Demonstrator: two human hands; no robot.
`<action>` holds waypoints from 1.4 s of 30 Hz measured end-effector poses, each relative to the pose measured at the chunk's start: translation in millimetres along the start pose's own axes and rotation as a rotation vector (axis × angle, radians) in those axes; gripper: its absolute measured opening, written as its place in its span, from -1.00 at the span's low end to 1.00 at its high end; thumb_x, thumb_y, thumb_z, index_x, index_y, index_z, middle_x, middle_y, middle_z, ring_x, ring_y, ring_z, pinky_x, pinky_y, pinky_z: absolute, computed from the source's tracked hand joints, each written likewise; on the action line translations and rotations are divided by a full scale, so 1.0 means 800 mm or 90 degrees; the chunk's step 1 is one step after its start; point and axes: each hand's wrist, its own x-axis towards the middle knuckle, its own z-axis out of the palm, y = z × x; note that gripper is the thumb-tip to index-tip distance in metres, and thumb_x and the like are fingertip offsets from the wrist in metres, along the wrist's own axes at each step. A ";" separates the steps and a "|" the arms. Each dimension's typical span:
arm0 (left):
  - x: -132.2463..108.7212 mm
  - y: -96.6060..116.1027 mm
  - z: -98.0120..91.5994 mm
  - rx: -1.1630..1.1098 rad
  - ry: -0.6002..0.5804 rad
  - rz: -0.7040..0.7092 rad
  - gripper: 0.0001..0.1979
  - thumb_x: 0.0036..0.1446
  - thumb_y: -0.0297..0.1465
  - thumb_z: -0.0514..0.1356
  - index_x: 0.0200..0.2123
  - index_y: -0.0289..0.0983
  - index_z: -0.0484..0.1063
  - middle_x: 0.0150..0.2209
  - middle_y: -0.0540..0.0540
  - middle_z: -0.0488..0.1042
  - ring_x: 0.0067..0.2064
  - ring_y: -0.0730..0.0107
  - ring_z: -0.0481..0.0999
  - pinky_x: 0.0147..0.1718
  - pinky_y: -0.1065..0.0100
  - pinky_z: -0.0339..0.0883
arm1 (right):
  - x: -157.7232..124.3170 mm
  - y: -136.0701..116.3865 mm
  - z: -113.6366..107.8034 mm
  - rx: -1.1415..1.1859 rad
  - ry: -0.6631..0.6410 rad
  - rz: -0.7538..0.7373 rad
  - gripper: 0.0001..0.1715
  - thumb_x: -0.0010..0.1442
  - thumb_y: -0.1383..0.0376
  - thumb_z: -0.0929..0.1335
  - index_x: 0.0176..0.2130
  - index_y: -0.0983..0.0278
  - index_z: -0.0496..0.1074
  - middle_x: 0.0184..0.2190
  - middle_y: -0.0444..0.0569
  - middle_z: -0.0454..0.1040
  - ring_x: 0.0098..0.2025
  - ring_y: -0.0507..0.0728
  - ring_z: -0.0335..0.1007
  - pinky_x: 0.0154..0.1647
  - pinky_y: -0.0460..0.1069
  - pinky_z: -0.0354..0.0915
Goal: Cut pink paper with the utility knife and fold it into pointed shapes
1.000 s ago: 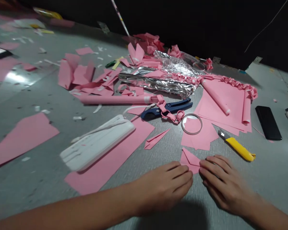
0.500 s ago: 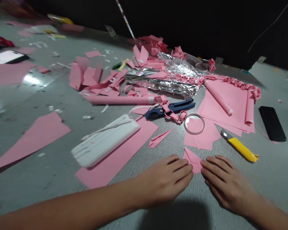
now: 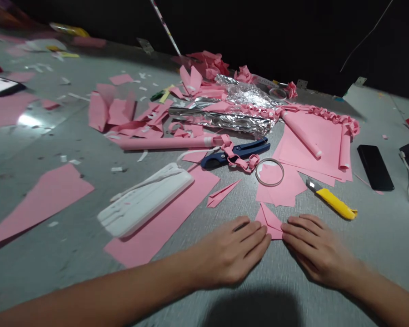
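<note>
A small folded piece of pink paper (image 3: 270, 222) lies on the grey table, its pointed tip facing away from me. My left hand (image 3: 240, 250) holds its left edge, fingers bent and close together. Opposite it, my right hand (image 3: 315, 247) has its fingertips on the right edge, fingers together too. Both thumbs are hidden from sight. Just beyond my left hand rests a narrow folded pink paper (image 3: 223, 194). A yellow box cutter (image 3: 336, 203) lies past my right hand with its blade end toward the middle.
A white power bank-shaped block (image 3: 146, 200) lies on a pink sheet (image 3: 136, 252). Blue-handled cutters (image 3: 236, 152), a tape ring (image 3: 269, 172), crumpled foil (image 3: 225, 120) and a pink paper roll (image 3: 163, 143) lie farther back. A black phone (image 3: 375, 167) is at right.
The view has shifted slightly, so the table things appear a little farther left. Both hands stay at the edges of the folded pink paper, whose folded shape now shows more clearly.
</note>
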 end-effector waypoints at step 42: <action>0.002 0.004 0.001 -0.185 -0.109 -0.126 -0.77 0.51 -0.59 0.07 -0.07 -0.25 0.50 -0.26 -0.02 0.56 -0.25 0.34 0.51 -0.13 0.28 0.44 | 0.003 -0.018 0.001 -0.002 0.054 0.053 -0.71 0.61 0.44 0.24 0.03 0.35 0.55 -0.16 0.04 0.68 -0.16 0.19 0.51 -0.01 0.13 0.37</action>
